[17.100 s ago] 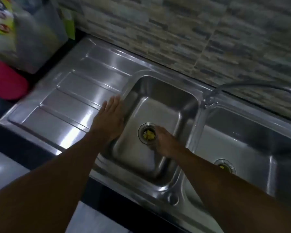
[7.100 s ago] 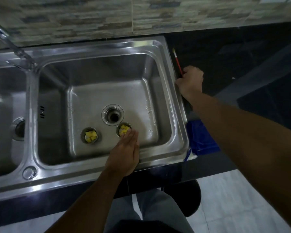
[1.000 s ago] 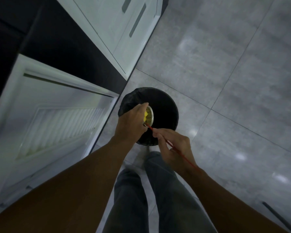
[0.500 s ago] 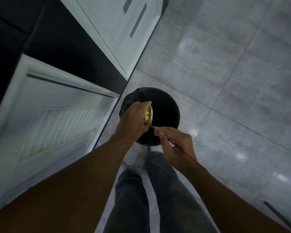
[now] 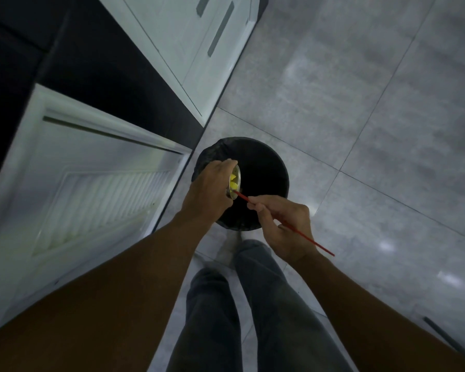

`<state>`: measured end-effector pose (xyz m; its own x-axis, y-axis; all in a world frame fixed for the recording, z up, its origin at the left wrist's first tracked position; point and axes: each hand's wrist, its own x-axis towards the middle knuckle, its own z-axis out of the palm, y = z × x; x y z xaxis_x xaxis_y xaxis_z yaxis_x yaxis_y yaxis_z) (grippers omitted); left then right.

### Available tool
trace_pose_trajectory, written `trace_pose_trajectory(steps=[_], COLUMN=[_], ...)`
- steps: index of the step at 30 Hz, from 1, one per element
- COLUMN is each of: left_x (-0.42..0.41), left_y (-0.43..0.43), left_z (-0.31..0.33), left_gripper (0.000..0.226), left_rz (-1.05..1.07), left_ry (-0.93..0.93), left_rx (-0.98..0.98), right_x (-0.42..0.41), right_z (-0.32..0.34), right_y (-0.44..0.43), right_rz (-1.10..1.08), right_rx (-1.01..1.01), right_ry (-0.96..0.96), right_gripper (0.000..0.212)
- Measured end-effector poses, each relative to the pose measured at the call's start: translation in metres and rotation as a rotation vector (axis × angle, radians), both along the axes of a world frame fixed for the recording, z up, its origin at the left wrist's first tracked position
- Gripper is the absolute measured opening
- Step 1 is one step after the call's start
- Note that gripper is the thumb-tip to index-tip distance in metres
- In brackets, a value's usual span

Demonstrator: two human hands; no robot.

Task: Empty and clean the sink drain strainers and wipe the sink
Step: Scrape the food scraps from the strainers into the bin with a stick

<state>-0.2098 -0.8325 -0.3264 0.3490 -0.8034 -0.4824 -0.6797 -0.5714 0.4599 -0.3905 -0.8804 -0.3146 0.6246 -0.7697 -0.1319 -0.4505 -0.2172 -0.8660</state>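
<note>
The small round metal drain strainer is held tipped on its side over the open mouth of a round black-lined waste bin, its cup facing right and showing yellow scraps inside. The left hand wraps over it from the left, fingers curled and clamped on the rim, the forearm reaching in from the near left. The right hand, just to the right and nearer, pinches a thin red stick between thumb and fingers like a pen; the stick's far tip touches the strainer's lower edge while its free end juts out past the wrist to the near right. The bin stands on a grey tiled floor just beside the corner of pale cabinet fronts on the left, with a dark countertop edge above them. The person's legs in dark trousers stand just behind the bin, near the bottom of the view.
</note>
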Motion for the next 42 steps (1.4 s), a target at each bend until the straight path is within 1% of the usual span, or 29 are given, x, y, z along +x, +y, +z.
trace_pose_trajectory(steps=[5, 9, 12, 16, 20, 24, 27, 30, 34, 37, 39, 42], left_x=[0.004, 0.006, 0.006, 0.000, -0.001, -0.001, -0.006, -0.010, -0.007, -0.005, -0.006, -0.010], left_y=[0.007, 0.011, 0.009, 0.004, 0.003, 0.005, 0.003, 0.000, -0.001, 0.001, 0.002, 0.001], left_z=[0.001, 0.000, -0.001, -0.002, -0.002, -0.002, -0.001, 0.000, 0.000, -0.001, -0.001, -0.001], left_gripper=[0.083, 0.088, 0.089, 0.089, 0.090, 0.092, 0.091, 0.090, 0.088, 0.089, 0.090, 0.089], left_rz=[-0.021, -0.003, -0.012, -0.015, -0.006, 0.010, 0.012, 0.027, 0.026, 0.024, 0.021, 0.023], left_ry=[-0.039, -0.059, -0.090, -0.090, -0.077, -0.065, -0.031, -0.019, -0.034, -0.038, -0.036, -0.022], left_rx=[0.007, 0.014, 0.011, 0.005, 0.019, 0.056, 0.040, 0.016, 0.017, 0.020, 0.025, 0.009], right_x=[-0.008, -0.020, -0.015, 0.000, -0.009, -0.021, -0.012, -0.002, -0.008, -0.017, -0.019, -0.013], right_z=[-0.001, 0.002, 0.007, 0.006, 0.001, 0.004, 0.010, 0.009, 0.004, 0.005, 0.009, 0.011], right_y=[-0.010, -0.018, -0.017, -0.008, -0.010, -0.013, -0.008, -0.003, -0.002, -0.002, -0.002, -0.001], right_rz=[-0.028, -0.075, -0.002, 0.099, 0.008, -0.068, -0.025, 0.000, -0.057, -0.145, -0.171, -0.087], right_rx=[-0.010, 0.005, -0.022, -0.027, -0.023, -0.032, -0.004, 0.014, 0.025, 0.034, 0.045, 0.020], right_ry=[0.043, 0.022, -0.011, -0.007, 0.046, 0.036, -0.009, -0.006, 0.053, 0.106, 0.060, 0.011], right_gripper=[0.017, 0.017, 0.020, 0.022, 0.025, 0.024, 0.024, 0.024, 0.019, 0.019, 0.023, 0.027])
